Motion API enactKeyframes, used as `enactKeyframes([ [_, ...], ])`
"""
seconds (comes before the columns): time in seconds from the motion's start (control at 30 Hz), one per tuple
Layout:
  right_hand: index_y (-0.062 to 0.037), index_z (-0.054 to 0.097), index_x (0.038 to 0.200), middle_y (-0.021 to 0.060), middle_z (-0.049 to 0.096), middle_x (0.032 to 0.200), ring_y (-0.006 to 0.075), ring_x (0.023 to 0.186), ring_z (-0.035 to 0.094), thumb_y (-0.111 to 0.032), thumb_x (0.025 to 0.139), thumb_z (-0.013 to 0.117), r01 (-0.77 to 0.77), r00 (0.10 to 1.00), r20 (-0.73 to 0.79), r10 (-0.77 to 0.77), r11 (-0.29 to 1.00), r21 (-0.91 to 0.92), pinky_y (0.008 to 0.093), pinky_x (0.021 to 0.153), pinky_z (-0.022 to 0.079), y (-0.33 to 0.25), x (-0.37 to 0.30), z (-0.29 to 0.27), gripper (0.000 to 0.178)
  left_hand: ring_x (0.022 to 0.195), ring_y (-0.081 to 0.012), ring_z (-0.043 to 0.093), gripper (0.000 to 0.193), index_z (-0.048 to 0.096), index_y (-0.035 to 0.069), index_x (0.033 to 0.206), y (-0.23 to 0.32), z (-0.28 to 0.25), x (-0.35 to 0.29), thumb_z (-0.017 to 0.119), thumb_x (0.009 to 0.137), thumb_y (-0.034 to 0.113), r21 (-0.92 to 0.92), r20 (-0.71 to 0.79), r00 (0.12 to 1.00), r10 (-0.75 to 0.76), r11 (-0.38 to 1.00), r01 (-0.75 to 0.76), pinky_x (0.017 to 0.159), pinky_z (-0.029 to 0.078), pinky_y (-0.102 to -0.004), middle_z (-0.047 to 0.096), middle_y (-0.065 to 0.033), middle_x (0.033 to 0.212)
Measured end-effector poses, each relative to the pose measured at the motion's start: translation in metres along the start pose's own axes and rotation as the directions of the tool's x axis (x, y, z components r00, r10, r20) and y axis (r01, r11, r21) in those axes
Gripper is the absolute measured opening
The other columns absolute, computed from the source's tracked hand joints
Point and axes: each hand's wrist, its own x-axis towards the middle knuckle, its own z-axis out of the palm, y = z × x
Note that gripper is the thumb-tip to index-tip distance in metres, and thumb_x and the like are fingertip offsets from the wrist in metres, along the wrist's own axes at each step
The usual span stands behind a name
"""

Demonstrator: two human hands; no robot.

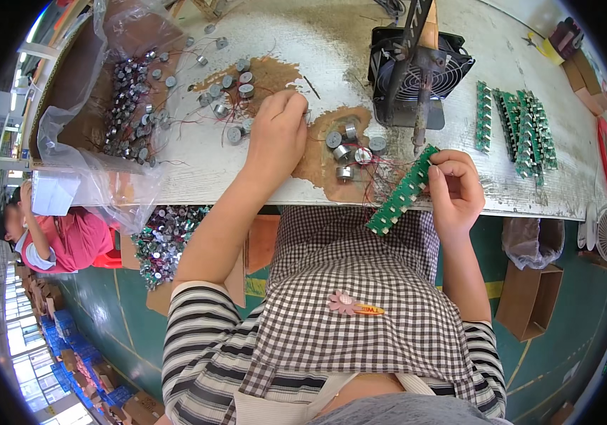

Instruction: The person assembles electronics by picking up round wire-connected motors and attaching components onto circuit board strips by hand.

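My right hand [457, 193] pinches a green circuit board strip [404, 190] near its upper end. The strip slants over the table's front edge, with small white connectors along it. Just above its upper end is the tip of a soldering iron [422, 106], which hangs from a stand. Several small round metal parts with thin wires [344, 153] lie left of the strip, some wires reaching toward it. My left hand [278, 134] rests among more of these wired metal parts [234, 134]. Its fingers are curled together, and what they hold is hidden.
A black fan [452, 67] stands behind the iron. Other green strips [526, 134] lie at the right. A plastic-lined carton [69, 106] of wired parts is at the left. Below the table are a box of parts [165, 244] and an open carton [528, 301]. Another person [69, 237] sits far left.
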Motion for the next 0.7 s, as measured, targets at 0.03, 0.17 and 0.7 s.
enactKeyframes([
  [0.03, 0.0041, 0.055, 0.085, 0.0112, 0.058, 0.099, 0.0065, 0.069, 0.054, 0.010, 0.082, 0.058, -0.003, 1.000, -0.006, 0.003, 1.000, 0.003, 0.0180, 0.058, 0.045, 0.000, 0.000, 0.000, 0.007, 0.094, -0.0362, 0.055, 0.061, 0.041, 0.005, 0.128, 0.003, -0.002, 0.002, 0.063, 0.072, -0.002, -0.002, 0.001, 1.000, 0.002, 1.000, -0.002, 0.080, 0.047, -0.0421, 0.055, -0.0211, 0.104],
  [0.17, 0.0041, 0.055, 0.084, 0.0111, 0.059, 0.098, 0.0064, 0.069, 0.054, 0.010, 0.082, 0.058, 0.002, 1.000, -0.014, -0.002, 1.000, -0.014, 0.0180, 0.057, 0.045, -0.001, 0.001, 0.000, 0.007, 0.108, -0.0365, 0.051, 0.074, 0.038, 0.007, 0.136, 0.014, -0.019, 0.013, 0.071, 0.070, 0.002, 0.030, -0.159, 0.985, -0.060, 0.997, 0.065, 0.094, 0.042, -0.0416, 0.045, -0.0197, 0.127],
  [0.7, 0.0040, 0.054, 0.084, 0.0111, 0.059, 0.096, 0.0070, 0.069, 0.054, 0.009, 0.081, 0.059, 0.030, 1.000, 0.001, -0.030, 0.999, -0.015, 0.0180, 0.057, 0.044, 0.000, 0.002, 0.000, 0.008, 0.086, -0.0311, 0.051, 0.032, 0.060, -0.005, 0.100, 0.007, -0.001, 0.011, 0.057, 0.068, -0.001, 0.167, 0.121, 0.988, 0.096, 0.979, -0.116, 0.077, 0.047, -0.0366, 0.055, -0.0148, 0.088],
])
